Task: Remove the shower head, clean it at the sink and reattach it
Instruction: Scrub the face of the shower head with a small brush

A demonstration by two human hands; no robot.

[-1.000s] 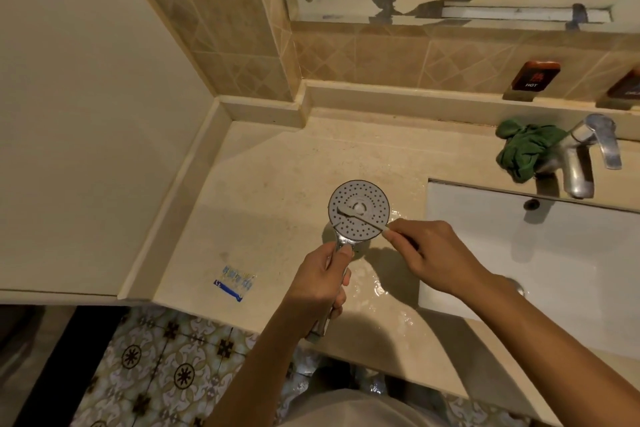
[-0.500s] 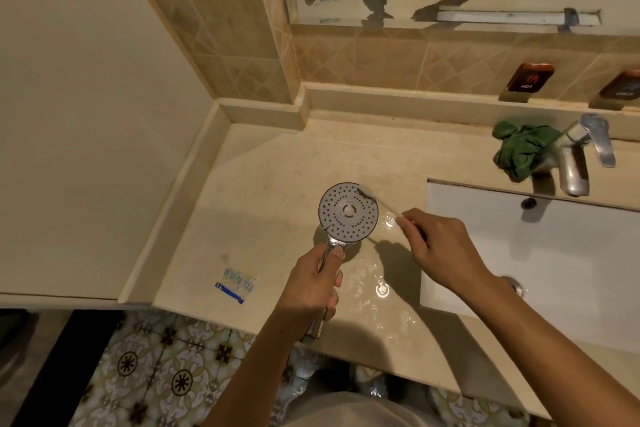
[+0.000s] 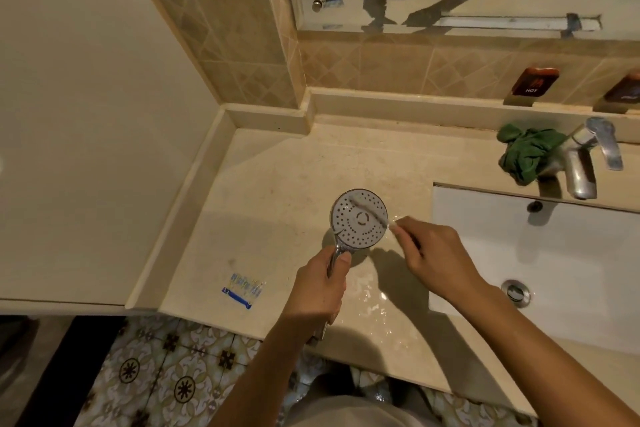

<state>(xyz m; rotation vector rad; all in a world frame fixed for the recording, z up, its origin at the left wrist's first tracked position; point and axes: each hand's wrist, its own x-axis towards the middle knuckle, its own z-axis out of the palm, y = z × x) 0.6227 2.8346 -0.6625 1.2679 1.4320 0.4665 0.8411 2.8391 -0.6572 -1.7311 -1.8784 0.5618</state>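
Brush point(image 3: 367, 210) back across shower head point(image 3: 358, 230), left grip point(image 3: 320, 291) clamping it, right grip point(image 3: 436, 256) pinching brush, cloth point(image 3: 526, 152) behind

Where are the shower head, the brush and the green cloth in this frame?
shower head point(image 3: 356, 235): head view, on the lower part of its perforated face.
brush point(image 3: 369, 210): head view, on the blurred end lying across that face.
green cloth point(image 3: 526, 153): head view, on the middle of its bunched folds.
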